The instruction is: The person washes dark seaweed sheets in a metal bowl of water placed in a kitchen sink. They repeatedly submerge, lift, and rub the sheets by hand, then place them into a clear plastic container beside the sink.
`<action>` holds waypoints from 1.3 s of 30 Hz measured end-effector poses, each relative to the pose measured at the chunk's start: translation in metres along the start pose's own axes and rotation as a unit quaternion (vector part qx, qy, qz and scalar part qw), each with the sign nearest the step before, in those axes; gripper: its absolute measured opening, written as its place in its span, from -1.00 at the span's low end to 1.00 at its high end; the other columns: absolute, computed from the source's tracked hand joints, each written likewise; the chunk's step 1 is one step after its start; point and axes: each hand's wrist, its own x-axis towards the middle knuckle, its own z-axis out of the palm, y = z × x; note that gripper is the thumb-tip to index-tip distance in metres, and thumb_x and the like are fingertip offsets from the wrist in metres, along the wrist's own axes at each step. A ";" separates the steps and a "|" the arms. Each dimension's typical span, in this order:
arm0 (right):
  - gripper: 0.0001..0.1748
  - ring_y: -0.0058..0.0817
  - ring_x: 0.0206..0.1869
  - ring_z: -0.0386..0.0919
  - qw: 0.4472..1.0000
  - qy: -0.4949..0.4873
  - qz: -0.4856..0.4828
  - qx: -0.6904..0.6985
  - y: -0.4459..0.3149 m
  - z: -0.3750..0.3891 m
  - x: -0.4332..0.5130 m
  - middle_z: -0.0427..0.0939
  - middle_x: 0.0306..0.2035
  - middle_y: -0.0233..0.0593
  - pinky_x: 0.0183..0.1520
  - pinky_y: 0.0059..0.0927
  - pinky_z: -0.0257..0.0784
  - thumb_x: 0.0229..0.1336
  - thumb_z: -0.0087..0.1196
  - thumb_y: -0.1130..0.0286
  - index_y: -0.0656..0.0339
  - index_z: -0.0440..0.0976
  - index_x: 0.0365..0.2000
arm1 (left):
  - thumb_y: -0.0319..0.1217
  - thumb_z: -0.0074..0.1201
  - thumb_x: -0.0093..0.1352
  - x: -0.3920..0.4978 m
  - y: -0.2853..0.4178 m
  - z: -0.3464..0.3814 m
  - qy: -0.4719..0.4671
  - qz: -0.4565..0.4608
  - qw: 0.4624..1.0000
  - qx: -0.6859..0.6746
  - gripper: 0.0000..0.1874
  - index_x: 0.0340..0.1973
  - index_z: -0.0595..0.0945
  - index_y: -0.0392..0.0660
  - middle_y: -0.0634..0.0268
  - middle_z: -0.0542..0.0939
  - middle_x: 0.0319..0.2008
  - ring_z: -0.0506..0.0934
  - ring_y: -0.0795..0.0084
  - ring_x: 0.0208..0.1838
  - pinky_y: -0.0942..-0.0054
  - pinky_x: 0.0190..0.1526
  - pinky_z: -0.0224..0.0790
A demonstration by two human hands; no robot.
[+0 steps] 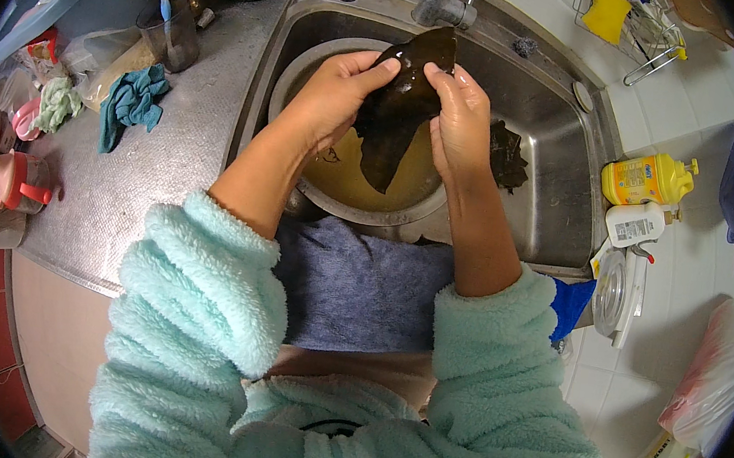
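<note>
A wet, dark brown-green sheet that looks like kelp (395, 121) is stretched between my two hands. My left hand (348, 86) pinches its left edge, thumb on top. On the opposite edge, my right hand (459, 118) grips it the same way, its skin shiny with water. The sheet's lower tip hangs over a round metal basin (304, 189) of cloudy yellowish water (352, 180). A small dark scrap (330, 155) shows in that water. Right of the basin, another dark crinkled piece (507, 156) lies on the sink floor, partly hidden by my right wrist.
The steel sink (557, 202) surrounds the basin, with a faucet (444, 9) behind. A blue-grey towel (361, 289) drapes over its front edge. Left on the counter lie a teal cloth (132, 104) and a red-lidded jar (23, 183). A yellow bottle (644, 179) and white bottle (636, 224) are at right.
</note>
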 end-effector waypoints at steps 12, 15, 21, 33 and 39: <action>-0.75 -0.58 -0.15 0.54 0.983 -0.032 -0.097 -0.153 -0.001 -0.003 0.001 0.58 -0.18 -0.22 -0.02 -0.58 0.46 0.16 0.05 0.65 0.41 0.43 -0.11 | -0.31 -0.01 0.46 0.006 0.000 -0.010 0.005 -0.008 0.994 0.110 -0.73 -0.06 0.60 -0.21 0.30 0.65 -0.21 0.58 0.55 -0.20 0.54 -0.09 0.42; -0.74 -0.60 -0.17 0.54 0.978 -0.018 -0.100 -0.183 -0.004 -0.005 0.002 0.58 -0.21 -0.25 -0.04 -0.61 0.44 0.18 0.02 0.65 0.42 0.44 -0.10 | -0.31 -0.01 0.46 0.005 0.000 -0.010 0.008 -0.006 0.995 0.102 -0.73 -0.07 0.60 -0.22 0.31 0.65 -0.22 0.58 0.56 -0.20 0.55 -0.10 0.42; -0.70 -0.59 -0.17 0.56 0.984 -0.021 -0.056 -0.166 -0.015 -0.012 0.002 0.60 -0.20 -0.20 -0.05 -0.57 0.45 0.17 -0.06 0.65 0.44 0.45 -0.07 | -0.32 -0.01 0.46 0.006 0.001 -0.010 0.006 -0.003 0.998 0.067 -0.74 -0.07 0.60 -0.23 0.29 0.65 -0.21 0.59 0.54 -0.18 0.54 -0.07 0.42; -0.78 -0.60 -0.21 0.56 0.982 -0.021 -0.110 -0.155 -0.005 -0.012 0.004 0.60 -0.24 -0.24 -0.12 -0.57 0.49 0.11 0.09 0.66 0.41 0.47 -0.18 | -0.32 -0.01 0.46 0.005 -0.001 -0.007 0.006 -0.007 0.997 0.079 -0.74 -0.09 0.62 -0.23 0.31 0.65 -0.24 0.58 0.56 -0.22 0.55 -0.11 0.42; -0.75 -0.61 -0.19 0.55 0.975 -0.040 -0.111 -0.187 -0.006 -0.009 0.003 0.59 -0.23 -0.24 -0.09 -0.58 0.47 0.12 0.06 0.68 0.39 0.45 -0.15 | -0.31 0.01 0.45 0.005 -0.001 -0.008 0.010 -0.002 0.996 0.087 -0.73 -0.12 0.64 -0.25 0.31 0.65 -0.29 0.55 0.57 -0.30 0.57 -0.19 0.41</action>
